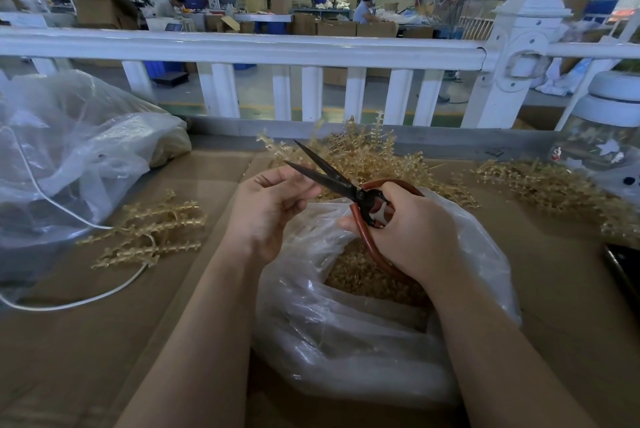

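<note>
"Snipping stage, by the look of it," the first observer logs. "Right hand (412, 230) wrapped round the red-brown loop handles of the scissors (332, 178), directly above the mouth of the clear plastic bag (346, 341). Dark blades parted, tips pointing away from the bag toward the far heap of sprigs (363, 153)."

"And the left hand (273, 205)?" asks the second.

"Just above the bag's left rim, fingers curled in against the lower blade. Whether a sprig sits pinched there cannot be told; nothing shows between the fingertips."

"Next move?"

"Likely a stem fed square between the blades, fingertips kept back of the edge, then a close so the offcut drops into the bag. Cut bits (360, 275) lie inside it."

"Materials?"

"Sprigs: pale gold translucent plastic, knobbly side-branches, springy-looking. One loose cluster (149, 233) left of the bag, another heap (554, 185) to its right. Bag: thin, crinkled, cloudy film, slumped. Blades: matte black metal, long and tapered. Under the bag, flat brown cardboard (104, 341), dull and smooth. A white cord (86, 299) trails left of the bag."
</note>
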### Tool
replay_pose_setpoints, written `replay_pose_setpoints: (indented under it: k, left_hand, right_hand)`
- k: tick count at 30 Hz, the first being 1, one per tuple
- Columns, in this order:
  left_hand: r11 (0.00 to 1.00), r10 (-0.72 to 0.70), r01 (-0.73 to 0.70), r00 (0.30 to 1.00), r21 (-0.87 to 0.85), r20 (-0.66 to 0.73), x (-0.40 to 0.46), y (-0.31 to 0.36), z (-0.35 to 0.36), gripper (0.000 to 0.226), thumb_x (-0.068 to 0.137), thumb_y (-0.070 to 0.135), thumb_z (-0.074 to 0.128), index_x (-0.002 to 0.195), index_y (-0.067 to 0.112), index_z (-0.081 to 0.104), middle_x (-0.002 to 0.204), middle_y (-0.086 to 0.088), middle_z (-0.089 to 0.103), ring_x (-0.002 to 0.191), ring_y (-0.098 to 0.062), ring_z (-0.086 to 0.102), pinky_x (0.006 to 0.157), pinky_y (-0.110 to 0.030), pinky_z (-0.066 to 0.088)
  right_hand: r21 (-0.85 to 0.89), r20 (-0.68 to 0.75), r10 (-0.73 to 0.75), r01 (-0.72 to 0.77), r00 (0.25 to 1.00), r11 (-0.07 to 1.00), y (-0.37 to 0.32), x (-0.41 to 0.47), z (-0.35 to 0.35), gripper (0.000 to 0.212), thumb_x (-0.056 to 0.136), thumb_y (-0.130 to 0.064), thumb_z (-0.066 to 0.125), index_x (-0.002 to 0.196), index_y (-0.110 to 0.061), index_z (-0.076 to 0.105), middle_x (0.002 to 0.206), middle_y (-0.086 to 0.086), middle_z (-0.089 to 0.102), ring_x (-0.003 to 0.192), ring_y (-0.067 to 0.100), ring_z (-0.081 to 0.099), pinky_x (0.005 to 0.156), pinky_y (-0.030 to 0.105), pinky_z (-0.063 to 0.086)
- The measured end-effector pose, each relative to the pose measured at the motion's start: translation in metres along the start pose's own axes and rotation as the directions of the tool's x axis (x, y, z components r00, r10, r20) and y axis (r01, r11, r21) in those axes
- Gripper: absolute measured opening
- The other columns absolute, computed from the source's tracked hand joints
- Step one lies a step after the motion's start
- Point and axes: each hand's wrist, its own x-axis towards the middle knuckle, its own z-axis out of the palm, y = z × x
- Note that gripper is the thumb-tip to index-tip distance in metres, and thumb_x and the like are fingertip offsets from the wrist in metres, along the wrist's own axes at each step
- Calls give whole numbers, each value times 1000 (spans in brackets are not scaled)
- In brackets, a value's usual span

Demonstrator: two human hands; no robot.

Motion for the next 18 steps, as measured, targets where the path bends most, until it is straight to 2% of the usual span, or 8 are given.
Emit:
replay_pose_setpoints:
  k: [4,11,15,18]
  left_hand:
    - [1000,-13,12,998,22,67,-2,-1,3,6,66,13,71,67,16,76,71,0,73,70,-8,70,64,-17,49]
    - [999,-38,40,996,-21,79,-2,-2,4,10,67,11,70,68,17,78,70,1,72,68,-6,68,63,-16,50]
    - [1000,-12,13,998,-23,69,-2,-2,4,11,69,10,69,65,16,77,68,0,72,65,-6,68,62,-15,51]
    - [1000,9,-8,997,-15,73,-2,-1,4,12,70,11,69,61,18,75,67,1,72,65,-5,66,61,-14,49]
  right_hand:
    - [-13,-8,-3,3,1000,1000,3,2,2,73,67,-94,34,96,-33,62,79,-21,57,66,-1,46,54,9,31]
    - [14,0,-23,23,1000,1000,4,2,2,74,67,-93,35,95,-30,63,82,-19,61,70,2,50,56,8,30]
    - [-16,-25,-30,30,999,999,4,2,2,63,71,-90,42,89,-33,61,73,-21,57,63,-2,49,53,9,30]
    - [-33,-74,-36,34,997,999,6,1,5,54,75,-83,53,87,-32,65,70,-19,59,62,2,54,51,17,42]
